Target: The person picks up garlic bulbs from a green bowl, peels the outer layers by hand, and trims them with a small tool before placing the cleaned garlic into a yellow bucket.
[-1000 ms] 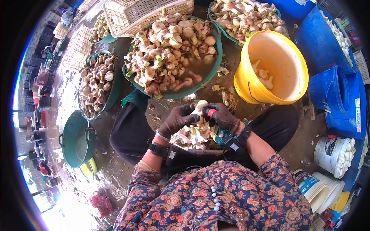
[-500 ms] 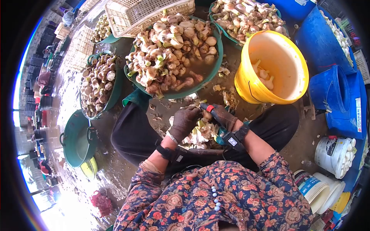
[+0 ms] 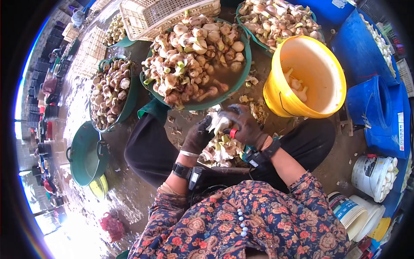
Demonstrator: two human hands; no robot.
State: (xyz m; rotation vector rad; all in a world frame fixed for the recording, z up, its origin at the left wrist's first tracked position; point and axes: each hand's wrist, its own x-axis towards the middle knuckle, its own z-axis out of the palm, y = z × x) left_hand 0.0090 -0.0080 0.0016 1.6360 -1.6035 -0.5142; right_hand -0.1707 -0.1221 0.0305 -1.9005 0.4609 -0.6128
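Observation:
My left hand (image 3: 197, 137), in a dark glove, is closed on a pale garlic bulb (image 3: 219, 122) between my two hands. The gloved right hand (image 3: 245, 125) is wrapped round a tool with a red and black handle (image 3: 233, 133); its fingers also touch the bulb. The tool's working end is hidden. Below both hands lies a heap of whitish peelings (image 3: 222, 151) between my legs. Beyond them stands a green tub (image 3: 245, 80) of garlic bulbs in brown water. To the right, a yellow bucket (image 3: 271, 88) holds a few peeled bulbs (image 3: 297, 88).
A cream plastic crate (image 3: 172, 17) rests behind the tub. More garlic fills a tub at left (image 3: 131, 101) and one at the top right. An empty green tub (image 3: 86, 157) stands lower left. Blue containers (image 3: 366, 103) and a white bucket (image 3: 366, 172) line the right side.
My hands have turned and the left wrist has rotated. A pale bulb now shows between them. The right hand has shifted, and the tool's black end no longer shows.

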